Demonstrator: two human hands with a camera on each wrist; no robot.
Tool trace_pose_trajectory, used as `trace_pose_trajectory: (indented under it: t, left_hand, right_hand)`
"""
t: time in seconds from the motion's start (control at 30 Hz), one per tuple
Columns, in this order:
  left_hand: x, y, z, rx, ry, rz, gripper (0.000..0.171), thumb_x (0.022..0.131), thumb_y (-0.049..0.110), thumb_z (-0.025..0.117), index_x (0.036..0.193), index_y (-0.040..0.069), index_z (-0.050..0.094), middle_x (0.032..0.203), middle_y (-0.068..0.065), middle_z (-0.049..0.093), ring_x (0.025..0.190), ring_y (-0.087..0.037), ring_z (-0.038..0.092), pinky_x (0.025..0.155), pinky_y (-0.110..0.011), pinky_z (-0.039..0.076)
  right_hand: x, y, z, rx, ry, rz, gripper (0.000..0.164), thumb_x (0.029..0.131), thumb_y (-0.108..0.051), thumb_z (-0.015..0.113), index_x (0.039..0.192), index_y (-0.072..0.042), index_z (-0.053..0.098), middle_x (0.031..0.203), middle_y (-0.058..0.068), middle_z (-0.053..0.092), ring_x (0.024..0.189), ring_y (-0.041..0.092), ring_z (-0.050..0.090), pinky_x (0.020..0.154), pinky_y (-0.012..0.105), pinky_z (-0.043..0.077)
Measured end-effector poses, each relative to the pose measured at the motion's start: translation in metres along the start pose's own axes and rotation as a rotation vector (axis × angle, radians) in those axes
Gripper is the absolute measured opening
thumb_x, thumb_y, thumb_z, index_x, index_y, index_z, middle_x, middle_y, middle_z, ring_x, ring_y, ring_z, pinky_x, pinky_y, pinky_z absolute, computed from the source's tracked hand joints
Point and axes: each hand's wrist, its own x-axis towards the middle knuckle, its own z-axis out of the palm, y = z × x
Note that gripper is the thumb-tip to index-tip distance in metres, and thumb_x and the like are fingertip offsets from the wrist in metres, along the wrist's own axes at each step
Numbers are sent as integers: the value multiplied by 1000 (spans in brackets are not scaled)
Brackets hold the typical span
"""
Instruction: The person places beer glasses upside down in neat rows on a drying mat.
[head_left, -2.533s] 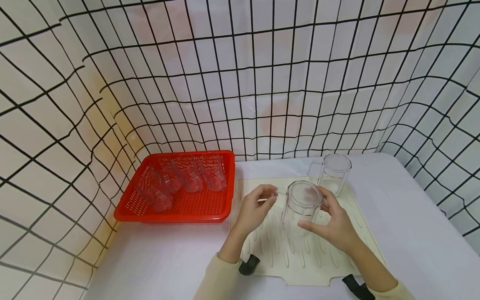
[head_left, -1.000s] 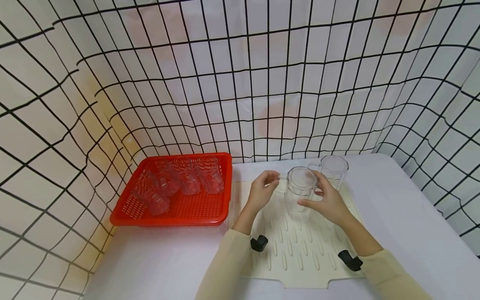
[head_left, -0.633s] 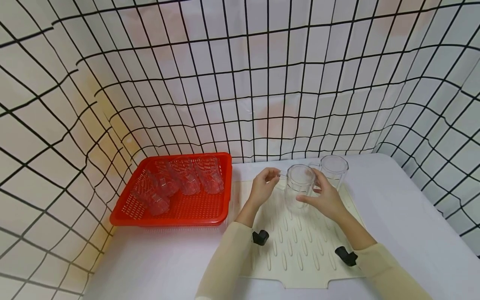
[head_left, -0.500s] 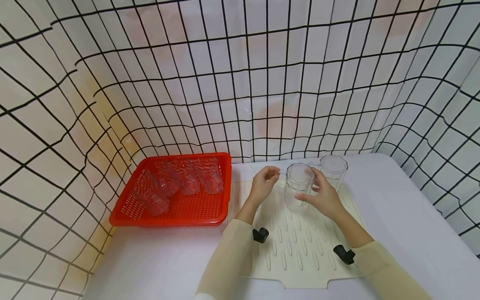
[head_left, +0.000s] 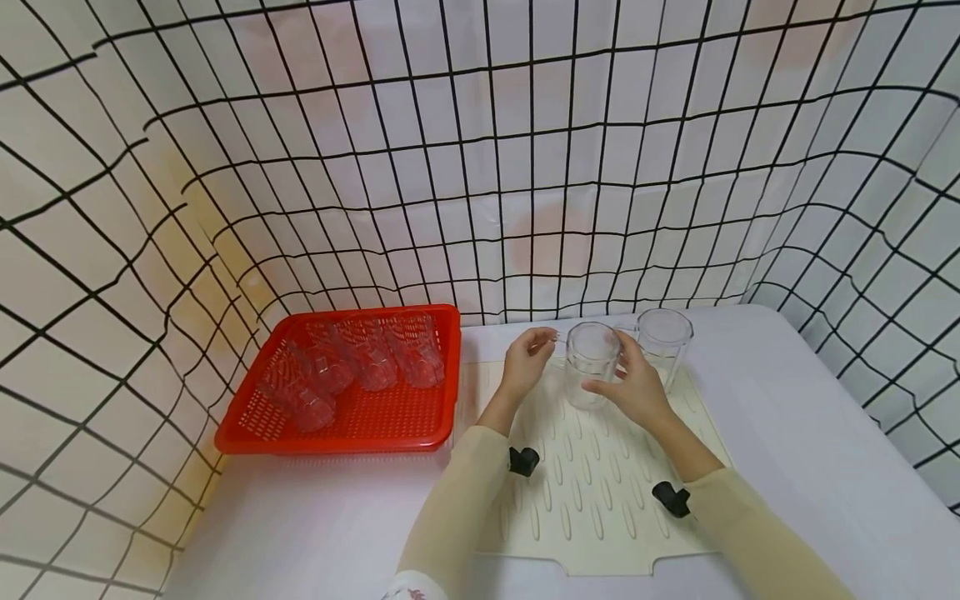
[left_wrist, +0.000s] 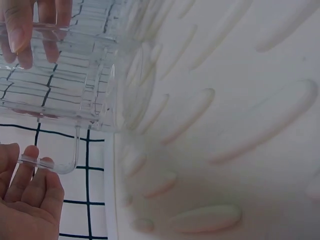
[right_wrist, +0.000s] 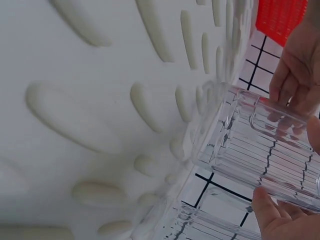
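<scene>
A clear faceted glass mug (head_left: 588, 367) stands upright at the back of the cream ribbed mat (head_left: 577, 508), its base right at the mat in both wrist views. My left hand (head_left: 523, 363) pinches the mug's handle (left_wrist: 76, 150), on the left side. From the right, my right hand (head_left: 633, 385) grips the body, thumb on the near side and fingers round the far side. Just behind and to the right, a second clear mug (head_left: 673, 333) is upright with its handle pointing left, partly covered by my right hand.
A red perforated basket (head_left: 405, 442) sits left of the mat, with several clear mugs (head_left: 416, 358) lying on their sides in it. Black wire grid panels (head_left: 532, 208) backed by white sheeting enclose the back and sides of the white table (head_left: 315, 517).
Both hands have carried the mug down and toward the back of the mat, shifting a little left lately. Their hold on it is the same. The head view has shifted slightly.
</scene>
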Motion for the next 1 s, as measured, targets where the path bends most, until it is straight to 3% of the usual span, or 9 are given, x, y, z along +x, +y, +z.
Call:
trace_pose_trajectory:
  t: [0.37, 0.67, 1.0]
  left_hand:
    - [6, 1, 3, 9, -68, -44, 40, 95, -3, 55, 134, -2, 53, 136, -13, 56, 131, -26, 47, 108, -29, 35]
    - [5, -1, 2, 23, -104, -87, 47, 94, -3, 55, 140, -1, 47, 143, -12, 50, 137, -28, 39, 111, -35, 30]
    - [1, 0, 3, 24, -95, -111, 48, 94, -2, 55, 141, 2, 46, 144, -12, 48, 137, -29, 39, 111, -41, 30]
  right_hand:
    - [7, 2, 3, 26, 32, 16, 96, 80, -16, 81, 152, -1, 18, 154, 24, 26, 136, 48, 32, 105, 51, 37]
    - [12, 6, 6, 20, 18, 34, 97, 82, -16, 80, 153, 0, 15, 155, 24, 23, 135, 49, 31, 106, 52, 36]
    - [14, 8, 5, -28, -14, 64, 99, 84, -20, 78, 153, 0, 10, 156, 27, 21, 134, 50, 33, 104, 54, 37]
